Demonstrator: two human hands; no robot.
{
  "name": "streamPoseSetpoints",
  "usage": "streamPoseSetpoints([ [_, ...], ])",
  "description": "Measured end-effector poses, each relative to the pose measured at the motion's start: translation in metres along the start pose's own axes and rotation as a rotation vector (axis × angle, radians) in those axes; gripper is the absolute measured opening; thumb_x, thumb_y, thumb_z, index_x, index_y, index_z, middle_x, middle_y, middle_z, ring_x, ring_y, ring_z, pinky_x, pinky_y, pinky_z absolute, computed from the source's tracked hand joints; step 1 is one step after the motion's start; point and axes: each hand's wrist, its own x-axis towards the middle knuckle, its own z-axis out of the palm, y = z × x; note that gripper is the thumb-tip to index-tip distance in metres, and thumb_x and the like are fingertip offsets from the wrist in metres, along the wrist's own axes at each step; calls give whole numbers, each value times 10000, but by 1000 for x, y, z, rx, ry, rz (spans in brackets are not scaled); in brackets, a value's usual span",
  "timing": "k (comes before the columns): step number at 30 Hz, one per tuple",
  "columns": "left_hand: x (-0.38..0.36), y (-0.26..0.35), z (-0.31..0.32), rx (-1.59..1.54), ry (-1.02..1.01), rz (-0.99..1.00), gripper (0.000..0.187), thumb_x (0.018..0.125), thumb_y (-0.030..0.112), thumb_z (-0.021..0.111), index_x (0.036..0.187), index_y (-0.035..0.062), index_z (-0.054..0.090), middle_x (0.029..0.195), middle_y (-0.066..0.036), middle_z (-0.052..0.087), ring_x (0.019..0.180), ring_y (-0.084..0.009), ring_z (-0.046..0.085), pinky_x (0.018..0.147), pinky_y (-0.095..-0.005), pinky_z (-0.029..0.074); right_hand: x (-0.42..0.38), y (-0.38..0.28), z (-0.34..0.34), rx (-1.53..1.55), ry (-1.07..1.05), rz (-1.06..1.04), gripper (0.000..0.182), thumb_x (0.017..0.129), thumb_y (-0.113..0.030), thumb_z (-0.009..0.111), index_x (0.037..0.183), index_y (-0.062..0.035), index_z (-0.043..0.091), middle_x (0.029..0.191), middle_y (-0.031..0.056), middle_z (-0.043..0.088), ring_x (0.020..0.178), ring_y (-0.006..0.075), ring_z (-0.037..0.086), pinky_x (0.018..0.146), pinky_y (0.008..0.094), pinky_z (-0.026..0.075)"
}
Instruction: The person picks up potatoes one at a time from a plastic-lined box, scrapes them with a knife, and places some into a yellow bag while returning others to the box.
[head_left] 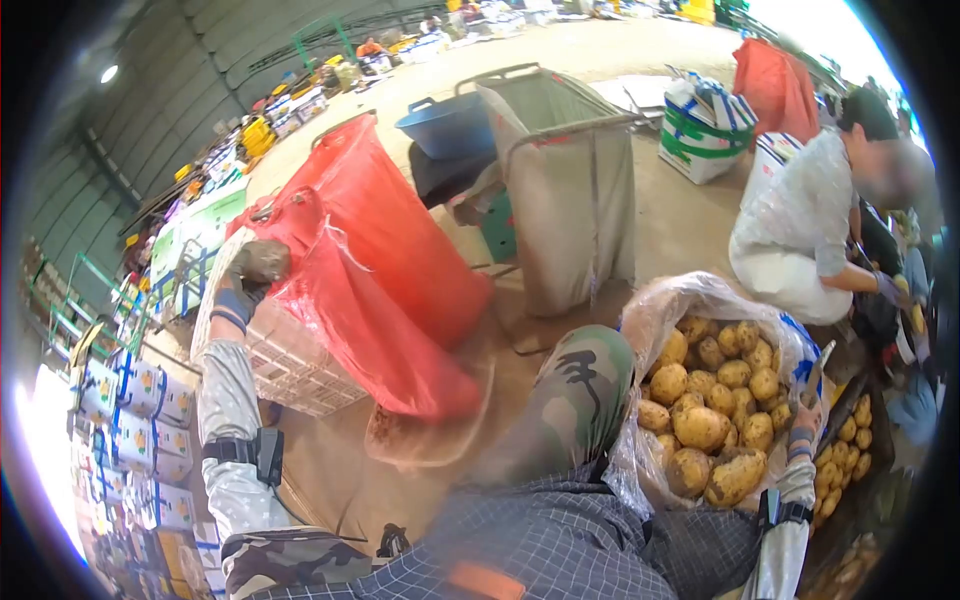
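Note:
My left hand (pixel 240 290) is at the left, beside the top of a red bag (pixel 385 250) and above a pale woven basket (pixel 300 360). Its fingers are closed around a dull brown lump (pixel 265 260) that I cannot make out. At the right, my right hand (pixel 805 415) is closed on a thin pointed tool (pixel 822 365), blurred, at the edge of a clear plastic bag (pixel 640 440). Large yellow potatoes (pixel 702 427) fill this open bag, which stands beside my camouflage-clad knee.
A tall grey cloth bag on a frame (pixel 570 190) stands ahead, with a blue tub (pixel 447 125) behind it. A person (pixel 800 230) crouches at the right. More potatoes (pixel 845 450) lie beyond my right hand. Stacked white boxes (pixel 150 440) are at the far left.

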Motion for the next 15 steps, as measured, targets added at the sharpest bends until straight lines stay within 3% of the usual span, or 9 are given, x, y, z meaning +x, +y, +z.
streamPoseSetpoints([
  [1,14,-10,-5,-5,-168,-43,305,882,281,736,1121,114,645,1023,-80,676,982,-311,643,790,-462,587,-8,-1,-8,20,-47,22,639,832,-462,717,1321,-75,575,1280,252,624,1153,398,611,949,447,500],
  [2,50,-24,-22,-10,-350,-102,300,889,290,724,1117,113,642,993,-76,669,972,-325,634,768,-469,578,-6,-12,-11,-126,55,100,759,759,-487,785,1371,-88,579,1295,178,649,1167,316,632,971,408,496],
  [4,82,-20,-17,167,-282,-15,286,943,248,659,1183,94,639,1015,-60,681,950,-251,638,817,-388,557,-31,-30,-31,-162,65,59,713,766,-450,786,1344,-80,592,1238,168,662,1099,297,643,926,397,506],
  [6,83,6,11,460,-10,357,288,996,206,594,1249,76,636,1036,-45,693,928,-176,641,867,-307,536,-53,-48,-52,-161,57,61,667,773,-414,786,1317,-72,605,1180,158,675,1031,277,654,881,386,517],
  [7,61,17,30,508,14,571,294,1023,185,562,1282,66,634,1047,-37,699,918,-139,642,892,-266,525,-63,-64,-62,-119,48,67,644,777,-396,787,1304,-68,612,1152,153,682,996,267,659,859,380,522],
  [9,-43,6,110,398,-236,1015,380,1022,127,558,1385,17,547,1336,-78,604,1118,-160,607,953,-277,496,-94,-97,-94,31,17,100,599,784,-360,788,1277,-61,625,1094,143,695,928,247,670,814,369,532],
  [10,-53,0,128,502,-372,1108,420,1019,175,585,1408,25,532,1226,-42,637,1015,-117,595,894,-257,486,-108,-111,-106,135,-7,110,576,787,-342,788,1263,-57,632,1066,138,701,894,237,676,791,363,537],
  [13,-200,-61,245,381,-769,908,386,1001,81,565,1377,-10,555,1230,-70,636,1057,-149,609,938,-261,485,-151,-154,-134,519,-110,130,462,814,-246,779,1203,-30,656,957,104,704,717,194,663,666,332,544],
  [15,-277,-104,309,440,-1163,719,299,975,79,600,1262,3,628,1198,-68,660,1053,-158,618,936,-294,502,-158,-144,-110,852,-210,60,439,809,-236,790,1157,-5,655,956,129,709,782,225,678,694,365,543],
])
